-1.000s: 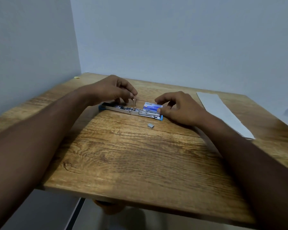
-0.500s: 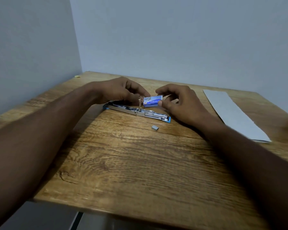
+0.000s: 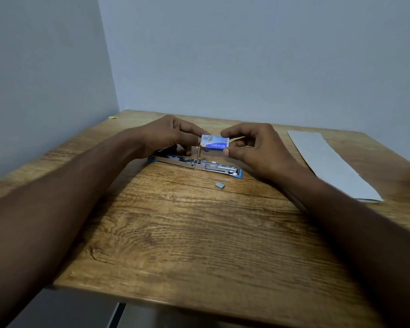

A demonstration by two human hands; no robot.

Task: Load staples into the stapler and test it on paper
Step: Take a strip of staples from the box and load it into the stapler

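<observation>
A blue stapler [image 3: 199,163] lies fully opened flat on the wooden table [image 3: 199,233], its metal staple channel facing up. Just above it a small blue-and-white staple box [image 3: 215,143] is held in the air between both hands. My right hand [image 3: 253,147] pinches the box's right end with thumb and fingers. My left hand [image 3: 168,136] has its fingertips on the box's left end, and a thin metal piece stands up from the stapler right below them. A short strip of staples [image 3: 220,185] lies loose on the table in front of the stapler.
A folded grey-white sheet of paper [image 3: 329,162] lies on the table at the right. Walls close the table in at the back and left. A tiny yellow scrap [image 3: 113,117] sits in the far left corner.
My right hand lifted the staple box off the table beside the stapler. My left hand came off the stapler's upright piece and up to the box's left end. The camera tilted upward.
</observation>
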